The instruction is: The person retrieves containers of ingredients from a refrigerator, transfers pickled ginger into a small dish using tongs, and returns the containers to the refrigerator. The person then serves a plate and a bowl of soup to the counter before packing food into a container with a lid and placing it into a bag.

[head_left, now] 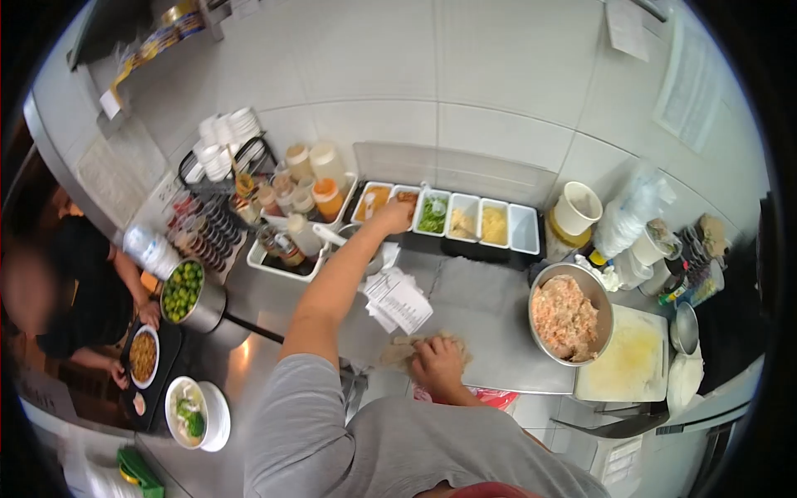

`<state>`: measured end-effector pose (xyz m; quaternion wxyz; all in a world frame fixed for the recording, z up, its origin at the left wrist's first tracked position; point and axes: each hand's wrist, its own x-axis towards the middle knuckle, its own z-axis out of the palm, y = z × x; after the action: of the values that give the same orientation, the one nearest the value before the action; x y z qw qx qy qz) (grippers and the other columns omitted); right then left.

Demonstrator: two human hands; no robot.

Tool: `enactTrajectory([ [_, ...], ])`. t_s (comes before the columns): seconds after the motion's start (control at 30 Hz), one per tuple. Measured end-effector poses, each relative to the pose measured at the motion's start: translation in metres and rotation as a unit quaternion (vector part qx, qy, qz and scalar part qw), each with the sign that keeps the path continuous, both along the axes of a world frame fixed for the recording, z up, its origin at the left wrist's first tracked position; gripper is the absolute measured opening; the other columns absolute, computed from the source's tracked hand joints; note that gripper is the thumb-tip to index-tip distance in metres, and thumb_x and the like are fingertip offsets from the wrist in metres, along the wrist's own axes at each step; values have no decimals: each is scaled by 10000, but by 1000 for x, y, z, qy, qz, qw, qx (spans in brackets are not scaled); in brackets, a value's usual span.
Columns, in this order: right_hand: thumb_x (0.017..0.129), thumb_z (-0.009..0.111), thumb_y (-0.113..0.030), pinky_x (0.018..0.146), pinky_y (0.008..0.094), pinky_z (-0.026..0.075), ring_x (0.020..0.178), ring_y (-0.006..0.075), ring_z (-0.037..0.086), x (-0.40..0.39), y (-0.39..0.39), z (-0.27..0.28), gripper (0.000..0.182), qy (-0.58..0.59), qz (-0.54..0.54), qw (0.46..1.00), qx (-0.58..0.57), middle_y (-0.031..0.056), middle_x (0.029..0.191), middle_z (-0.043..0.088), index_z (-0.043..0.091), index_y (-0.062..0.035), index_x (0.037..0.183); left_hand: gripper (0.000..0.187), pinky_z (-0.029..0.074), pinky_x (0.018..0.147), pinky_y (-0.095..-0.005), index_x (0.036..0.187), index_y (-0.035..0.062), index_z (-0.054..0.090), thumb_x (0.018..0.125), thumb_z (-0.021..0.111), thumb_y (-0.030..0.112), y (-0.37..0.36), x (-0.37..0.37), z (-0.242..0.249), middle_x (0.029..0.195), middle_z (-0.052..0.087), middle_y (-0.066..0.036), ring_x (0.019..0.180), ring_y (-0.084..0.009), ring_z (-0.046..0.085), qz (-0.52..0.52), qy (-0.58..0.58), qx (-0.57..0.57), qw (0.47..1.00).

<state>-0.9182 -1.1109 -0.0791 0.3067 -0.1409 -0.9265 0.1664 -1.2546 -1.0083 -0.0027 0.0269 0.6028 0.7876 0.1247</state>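
Observation:
My left hand [395, 217] is stretched out over a black tray of white ingredient tubs [523, 228] at the back of the steel counter. Its fingers dip into the tub with brown filling [408, 199], beside an orange one [373, 202] and a green one [432, 214]. Whether it holds anything is hidden. My right hand [437, 366] lies with curled fingers on a pale flat dough sheet [397, 350] near the counter's front edge, pressing it down.
A metal bowl of pink-orange mix [565, 316] stands to the right, by a white cutting board [631, 358]. Paper slips [398, 300] lie mid-counter. Sauce bottles [300, 192] and a pot of green fruit [183, 290] are to the left. A co-worker [83, 290] handles plates on a tray.

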Motion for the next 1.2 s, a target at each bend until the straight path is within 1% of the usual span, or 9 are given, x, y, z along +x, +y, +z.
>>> enactTrajectory([
  [0.13,690,616,-179,698,384,407,815,265,508,1,1,3,263,0,4,1000,-4,83,875,536,608,-91,938,295,467,849,-420,977,73,636,720,593,212,17,-7,-3,1020,618,-206,975,-367,571,-5,33,-78,996],
  [0.27,687,616,-184,692,376,399,825,262,506,1,0,5,258,5,-1,1000,-3,77,864,531,609,-98,930,335,475,839,-418,1020,88,620,712,595,217,11,-2,23,999,626,-197,971,-355,583,-28,34,-162,986],
  [0.4,680,613,-181,691,376,399,824,262,506,0,0,4,251,6,-5,1000,4,74,845,522,609,-107,920,282,474,853,-437,962,19,647,707,563,103,14,0,6,1014,581,-311,977,-406,571,-23,37,-40,998],
  [0.5,678,613,-182,689,377,399,823,260,505,-1,-2,4,241,5,-14,1000,9,72,836,516,607,-111,908,264,474,846,-445,958,-7,632,714,565,69,14,-3,-2,1040,558,-327,980,-410,570,-32,41,-23,998],
  [0.6,680,614,-187,693,381,397,828,259,504,0,-3,6,238,-5,-20,1000,1,70,836,514,604,-112,905,233,470,823,-442,957,15,620,741,570,86,4,4,3,1057,551,-262,961,-389,574,-12,35,-18,999],
  [0.7,684,615,-195,699,386,395,835,261,501,1,-3,6,238,-10,-23,1000,7,72,845,513,600,-113,907,204,474,796,-445,918,2,621,732,580,77,-2,-2,10,1047,554,-246,936,-390,577,-46,25,-13,999],
  [0.8,692,614,-202,707,388,395,842,265,500,2,-3,4,245,-5,-21,1000,13,75,857,514,598,-111,919,147,473,768,-447,841,-17,619,717,579,52,4,-7,-8,961,578,-241,879,-393,586,-51,52,74,995],
  [1.0,702,615,-205,727,391,403,853,273,502,1,-4,2,260,-8,-23,1000,3,84,858,517,601,-101,940,161,486,759,-456,815,-34,629,688,539,8,4,-4,2,899,604,-263,876,-390,599,-16,10,91,996],
  [1.2,707,612,-201,742,398,410,851,281,500,1,-6,2,256,-9,-16,1000,-9,96,859,516,599,-90,938,142,487,731,-442,772,28,658,693,541,43,4,-1,9,853,626,-220,822,-375,611,23,-25,118,992],
])
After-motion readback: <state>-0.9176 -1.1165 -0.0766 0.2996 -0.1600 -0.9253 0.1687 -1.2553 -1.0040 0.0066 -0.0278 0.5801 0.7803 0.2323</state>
